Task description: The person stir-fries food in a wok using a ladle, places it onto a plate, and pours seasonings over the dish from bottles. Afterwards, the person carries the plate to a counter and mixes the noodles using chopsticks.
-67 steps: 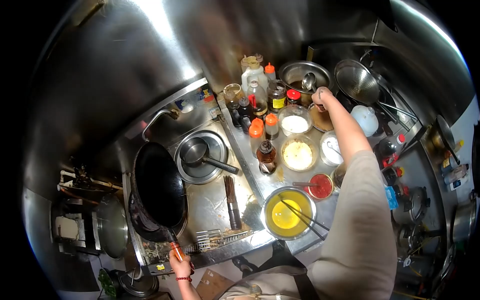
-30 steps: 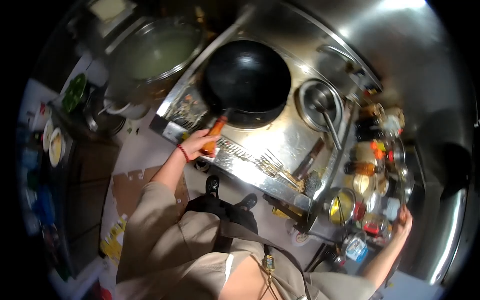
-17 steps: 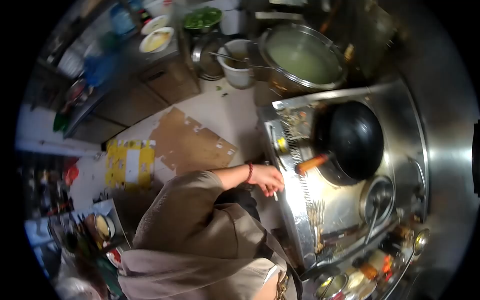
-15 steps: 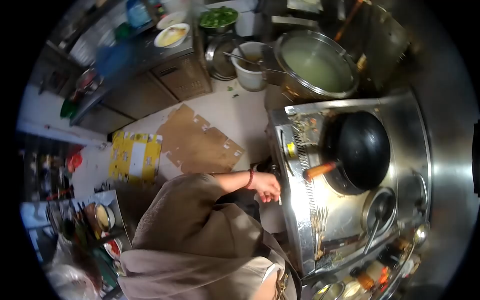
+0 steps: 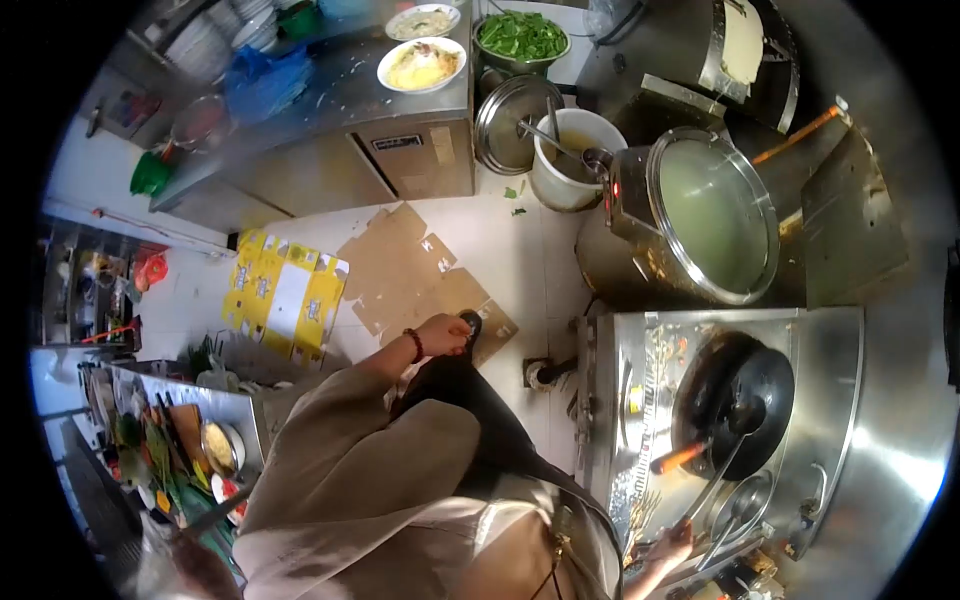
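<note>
My right hand point(image 5: 674, 546) is closed round the long metal handle of a ladle point(image 5: 710, 492). The ladle's bowl rests in a black wok point(image 5: 778, 385) on the stove point(image 5: 625, 335). A wooden wok handle point(image 5: 680, 458) points toward the stove's left edge, free of my hands. My left hand point(image 5: 443, 335), with a beaded bracelet at the wrist, hangs over the floor by my leg. Its fingers are curled and nothing shows in them. Below the wok, a second ladle point(image 5: 735, 522) lies in a round metal pan point(image 5: 748, 497).
A large pot of pale liquid point(image 5: 715, 215) stands beyond the stove, near a white bucket point(image 5: 570, 165). Flattened cardboard point(image 5: 400, 265) covers some floor. Plates of food point(image 5: 422, 68) sit on the steel counter point(image 5: 340, 120). At lower left are ingredients and a blurred hand-like shape.
The whole view has shifted. My left hand has moved away from the stove's edge. My right hand has come into view on a ladle, whose bowl is now in the wok.
</note>
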The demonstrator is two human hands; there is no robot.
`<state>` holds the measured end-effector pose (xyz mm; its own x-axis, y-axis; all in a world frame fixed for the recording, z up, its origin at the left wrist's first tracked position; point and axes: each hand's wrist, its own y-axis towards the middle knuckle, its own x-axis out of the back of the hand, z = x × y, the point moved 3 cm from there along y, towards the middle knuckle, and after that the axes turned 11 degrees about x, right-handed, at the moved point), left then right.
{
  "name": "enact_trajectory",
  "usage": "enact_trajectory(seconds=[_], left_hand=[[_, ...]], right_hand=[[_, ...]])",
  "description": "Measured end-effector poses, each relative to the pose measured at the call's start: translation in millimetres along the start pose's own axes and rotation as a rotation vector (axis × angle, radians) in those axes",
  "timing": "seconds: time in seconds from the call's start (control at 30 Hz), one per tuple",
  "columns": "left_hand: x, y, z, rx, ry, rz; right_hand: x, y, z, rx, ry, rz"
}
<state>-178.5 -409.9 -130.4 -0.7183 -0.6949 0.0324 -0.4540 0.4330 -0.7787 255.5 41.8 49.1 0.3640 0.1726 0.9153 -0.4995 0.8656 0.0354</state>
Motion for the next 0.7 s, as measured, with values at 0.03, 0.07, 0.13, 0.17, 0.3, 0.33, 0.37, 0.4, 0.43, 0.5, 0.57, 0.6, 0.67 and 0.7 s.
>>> enact_trajectory(seconds=[0.03,0.07,0.13,0.17,0.3,0.33,0.37,0.4,0.43,0.5,0.57,0.6,0.67,0.7], left_hand=[[25,4,-12,-0.035,0.055,-0.055],[49,7,-24,-0.065,0.111,-0.109],[92,22,-47,-0.109,0.296,-0.200],[110,37,-64,-0.123,0.420,-0.235],[156,122,-140,-0.334,0.624,-0.324],[162,139,-168,-0.352,0.552,-0.291],[167,155,-198,-0.345,0.520,-0.324],[170,171,-227,-0.335,0.488,-0.356],[170,191,-251,-0.330,0.442,-0.346],[175,223,-297,-0.307,0.414,-0.294],[182,244,-339,-0.274,0.449,-0.209],[188,263,-353,-0.291,0.537,-0.231],[209,285,-378,-0.285,0.591,-0.275],[222,303,-384,-0.253,0.590,-0.296]], right_hand=[[-13,-3,21,0.007,-0.130,-0.016],[-26,-7,43,0.011,-0.260,-0.028],[-51,-3,45,0.032,-0.311,-0.042],[-57,-4,55,0.038,-0.404,-0.014],[-67,9,67,0.009,-0.573,0.001],[-69,18,77,0.077,-0.724,-0.144],[-66,34,84,0.120,-0.715,-0.222],[-60,51,96,0.163,-0.707,-0.298],[-58,78,121,0.085,-0.628,-0.307],[-62,136,215,0.063,-0.502,-0.306],[-87,182,326,0.044,-0.314,-0.315],[-113,214,334,0.415,-0.202,-0.434],[-162,250,442,0.467,0.137,-0.252],[-195,270,454,0.495,0.310,-0.036]])
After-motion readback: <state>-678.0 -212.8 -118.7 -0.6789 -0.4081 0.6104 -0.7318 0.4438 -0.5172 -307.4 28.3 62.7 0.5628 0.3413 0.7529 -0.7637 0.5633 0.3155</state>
